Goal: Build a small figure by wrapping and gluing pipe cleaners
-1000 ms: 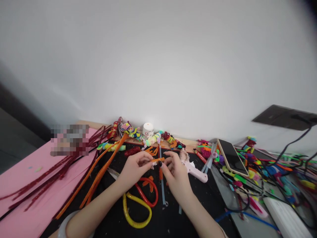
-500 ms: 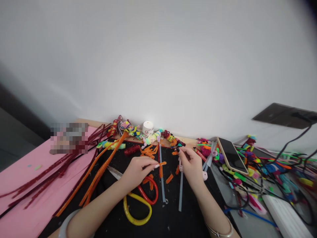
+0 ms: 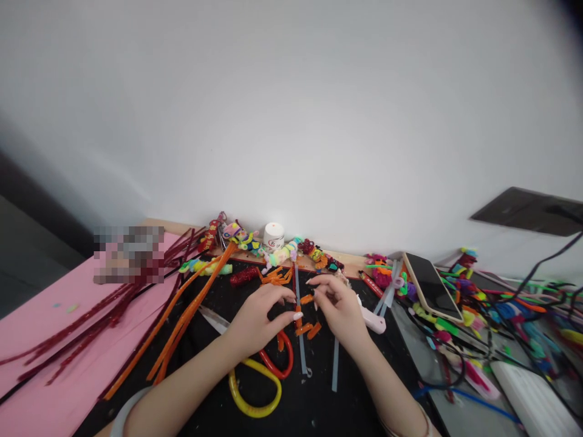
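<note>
Orange chenille-stem pieces, short cut: three or so, lying on a black mat between the two sets of fingertips; one has its end right beside the right thumb, contact uncertain.

Left hand: thumb and fingers parted, nothing between them. Right hand: fingers curled, thumb bent in; whether anything is pinched, cannot tell.

Translucent strip: running lengthwise between the hands. Pile of orange stem cuttings: just beyond the left fingers. Scissors, red and yellow handles: nearer the wearer than the left fingers, blades partly under the wrist. Pink handled tool: right of the right fingers, partly hidden. Long orange stems: left of the left fingers. Smartphone: farther right, screen up.
</note>
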The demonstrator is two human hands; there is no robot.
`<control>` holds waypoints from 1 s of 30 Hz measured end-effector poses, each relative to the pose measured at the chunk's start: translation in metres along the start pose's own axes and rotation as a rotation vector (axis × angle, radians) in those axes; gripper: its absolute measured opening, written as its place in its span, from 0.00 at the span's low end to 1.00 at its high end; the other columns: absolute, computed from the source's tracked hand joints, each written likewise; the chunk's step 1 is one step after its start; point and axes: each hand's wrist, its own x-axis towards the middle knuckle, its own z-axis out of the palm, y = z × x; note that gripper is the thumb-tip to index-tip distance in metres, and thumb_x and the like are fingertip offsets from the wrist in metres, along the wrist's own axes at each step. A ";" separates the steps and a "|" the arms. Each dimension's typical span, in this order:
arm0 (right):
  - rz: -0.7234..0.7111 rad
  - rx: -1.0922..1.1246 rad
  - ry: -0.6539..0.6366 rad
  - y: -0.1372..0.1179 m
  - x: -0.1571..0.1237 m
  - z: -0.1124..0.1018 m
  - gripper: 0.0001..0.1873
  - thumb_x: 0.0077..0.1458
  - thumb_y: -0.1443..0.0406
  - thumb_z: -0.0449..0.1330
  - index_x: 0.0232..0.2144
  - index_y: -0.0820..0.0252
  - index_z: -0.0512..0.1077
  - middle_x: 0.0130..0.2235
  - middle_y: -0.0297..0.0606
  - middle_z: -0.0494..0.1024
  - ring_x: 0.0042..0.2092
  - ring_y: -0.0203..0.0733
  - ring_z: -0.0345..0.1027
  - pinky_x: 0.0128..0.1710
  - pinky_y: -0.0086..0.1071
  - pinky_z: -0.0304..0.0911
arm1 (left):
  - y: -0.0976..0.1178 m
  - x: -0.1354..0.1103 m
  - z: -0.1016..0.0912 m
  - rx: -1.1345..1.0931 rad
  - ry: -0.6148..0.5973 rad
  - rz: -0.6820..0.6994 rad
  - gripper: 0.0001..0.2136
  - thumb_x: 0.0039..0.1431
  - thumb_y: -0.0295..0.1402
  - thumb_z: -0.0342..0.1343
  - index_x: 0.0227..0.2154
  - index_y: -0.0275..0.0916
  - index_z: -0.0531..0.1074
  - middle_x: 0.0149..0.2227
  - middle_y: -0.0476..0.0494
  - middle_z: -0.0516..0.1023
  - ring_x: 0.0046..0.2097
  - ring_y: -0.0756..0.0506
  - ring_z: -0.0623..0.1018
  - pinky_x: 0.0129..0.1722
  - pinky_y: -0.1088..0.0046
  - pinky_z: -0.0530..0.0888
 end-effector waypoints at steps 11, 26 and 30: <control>-0.026 0.056 -0.111 -0.003 -0.010 0.015 0.09 0.54 0.67 0.50 0.36 0.59 0.69 0.21 0.27 0.65 0.22 0.31 0.58 0.23 0.25 0.56 | 0.004 0.002 0.002 -0.122 -0.060 -0.036 0.10 0.58 0.32 0.50 0.25 0.37 0.72 0.27 0.48 0.75 0.31 0.50 0.73 0.35 0.75 0.67; -0.122 -0.508 0.030 0.007 0.003 -0.006 0.11 0.54 0.64 0.55 0.22 0.59 0.71 0.25 0.34 0.69 0.29 0.36 0.63 0.31 0.29 0.56 | -0.010 0.005 -0.021 0.392 -0.231 0.040 0.12 0.57 0.38 0.50 0.22 0.39 0.70 0.22 0.49 0.73 0.25 0.50 0.70 0.26 0.76 0.59; -0.264 -0.554 -0.137 -0.002 -0.001 -0.006 0.05 0.52 0.64 0.59 0.27 0.58 0.72 0.31 0.34 0.70 0.34 0.36 0.63 0.35 0.29 0.56 | -0.013 0.005 -0.023 0.416 -0.254 0.030 0.13 0.57 0.38 0.51 0.21 0.39 0.70 0.20 0.51 0.72 0.23 0.51 0.69 0.24 0.76 0.57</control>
